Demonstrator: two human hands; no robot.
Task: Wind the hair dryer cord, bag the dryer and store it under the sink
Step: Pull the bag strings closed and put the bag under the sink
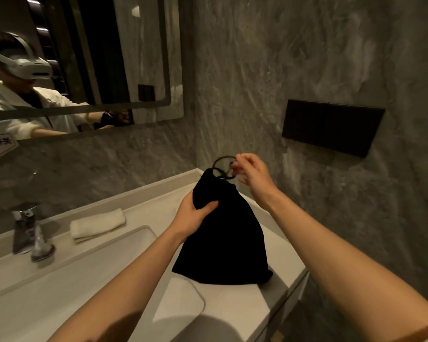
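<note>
A black drawstring bag [223, 238] stands on the pale stone-look vanity counter [232, 307], its base resting near the counter's right front edge and its gathered neck pointing up toward the back wall. The left hand [193, 215] wraps the upper part of the bag, fingers and thumb closed around the fabric just below the neck. The right hand [251, 174] is raised beside the bag's mouth, its fingertips pinched on the thin dark drawstring cord [221, 166], which loops above the cinched opening. The hair dryer itself is not visible; the bag looks full, so it is probably inside, though the dark cloth hides any outline.

To the left, a rectangular sink basin [109, 255] is set into the counter, with a chrome faucet [26, 228] behind it and a folded white hand towel [98, 224] lying on the ledge between the faucet and the bag. The walls are grey marble-patterned tile [306, 58]. A black rectangular wall panel [331, 125] is mounted on the right-hand wall, well above the counter. A framed mirror [84, 58] hangs over the sink and reflects a person in a white top wearing a head-mounted device. The room is dimly lit.
</note>
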